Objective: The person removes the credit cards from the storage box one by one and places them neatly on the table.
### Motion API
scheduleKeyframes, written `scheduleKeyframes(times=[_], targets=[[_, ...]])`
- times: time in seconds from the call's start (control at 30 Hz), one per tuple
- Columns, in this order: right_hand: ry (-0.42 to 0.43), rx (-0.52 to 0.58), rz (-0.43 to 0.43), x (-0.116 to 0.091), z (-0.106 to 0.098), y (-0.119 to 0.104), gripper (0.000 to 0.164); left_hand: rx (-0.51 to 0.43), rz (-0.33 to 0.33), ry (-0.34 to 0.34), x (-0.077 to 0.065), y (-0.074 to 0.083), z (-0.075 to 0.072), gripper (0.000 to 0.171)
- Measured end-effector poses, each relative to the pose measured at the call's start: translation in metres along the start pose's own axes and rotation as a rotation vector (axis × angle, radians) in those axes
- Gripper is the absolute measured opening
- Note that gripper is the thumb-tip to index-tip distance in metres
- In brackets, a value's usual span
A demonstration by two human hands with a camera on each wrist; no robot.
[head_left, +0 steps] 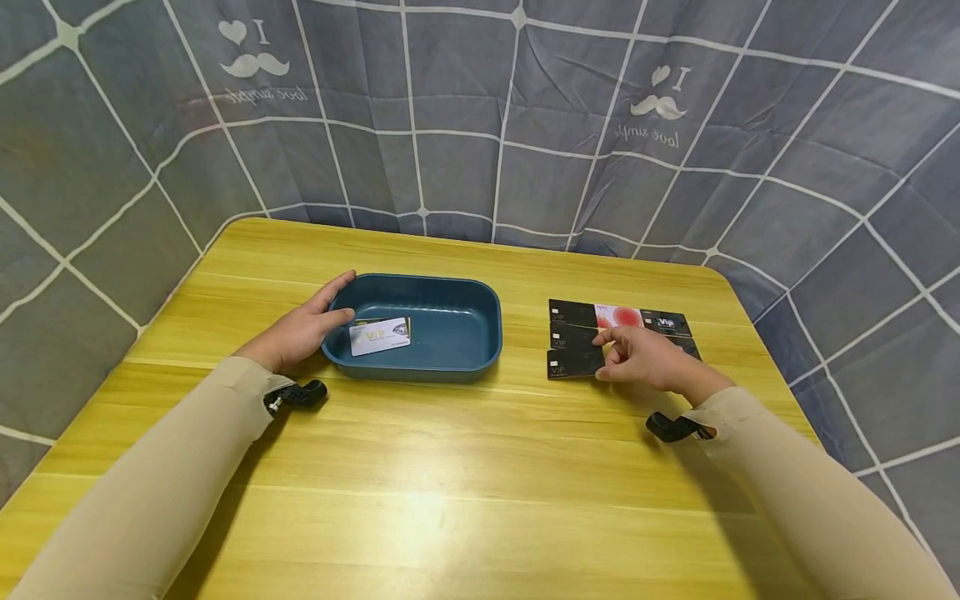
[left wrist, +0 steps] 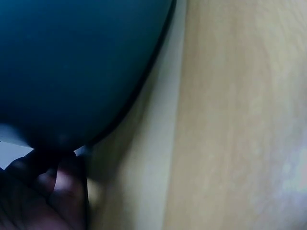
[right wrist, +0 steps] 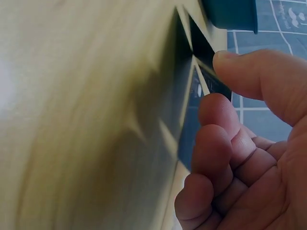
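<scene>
My left hand [head_left: 303,329] grips the left rim of a dark blue plastic bin [head_left: 412,372], thumb over the edge and fingers outside it. In the left wrist view, its fingers [left wrist: 67,179] show dimly under the bin wall [left wrist: 72,62]. A white VIP card [head_left: 380,337] lies in the bin, partly covering another card. My right hand [head_left: 637,358] is low over a block of cards, fingers bent, with a gap between thumb and forefinger. Its fingertips are at the right end of a black VIP card [head_left: 573,364]. Behind that lies another black card [head_left: 570,337].
The back row holds a black card [head_left: 572,312], a pink card with red circles [head_left: 618,317] and a dark Vip card [head_left: 665,322]. My right hand hides part of the block. A grey checked curtain [head_left: 465,167] hangs behind the wooden table [head_left: 375,483].
</scene>
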State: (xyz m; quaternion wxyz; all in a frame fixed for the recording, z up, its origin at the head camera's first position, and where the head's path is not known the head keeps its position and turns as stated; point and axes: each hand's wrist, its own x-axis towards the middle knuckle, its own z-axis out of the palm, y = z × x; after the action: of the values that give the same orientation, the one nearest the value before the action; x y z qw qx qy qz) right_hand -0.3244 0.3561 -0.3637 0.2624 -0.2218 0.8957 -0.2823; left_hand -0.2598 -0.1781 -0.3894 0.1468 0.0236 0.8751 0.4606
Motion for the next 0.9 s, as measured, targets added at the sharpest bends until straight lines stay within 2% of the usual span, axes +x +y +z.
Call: scheduleKeyframes(times=[0.07,0.23,0.47,0.9], targets=[[0.006,-0.018,0.004,-0.001,0.003,0.003,0.056,0.001,0.002,-0.001,0.0,0.0,0.0,0.073],[0.03,-0.071,-0.002,-0.004,0.009,0.008,0.051,-0.004,0.004,0.0,0.0,0.0,0.0,0.073],[0.036,-0.078,0.019,-0.005,0.014,0.012,0.053,0.001,0.0,0.006,0.0,-0.001,0.001,0.074],[0.074,-0.161,0.045,-0.004,0.021,0.014,0.05,-0.021,0.0,-0.001,0.0,-0.002,0.001,0.073]])
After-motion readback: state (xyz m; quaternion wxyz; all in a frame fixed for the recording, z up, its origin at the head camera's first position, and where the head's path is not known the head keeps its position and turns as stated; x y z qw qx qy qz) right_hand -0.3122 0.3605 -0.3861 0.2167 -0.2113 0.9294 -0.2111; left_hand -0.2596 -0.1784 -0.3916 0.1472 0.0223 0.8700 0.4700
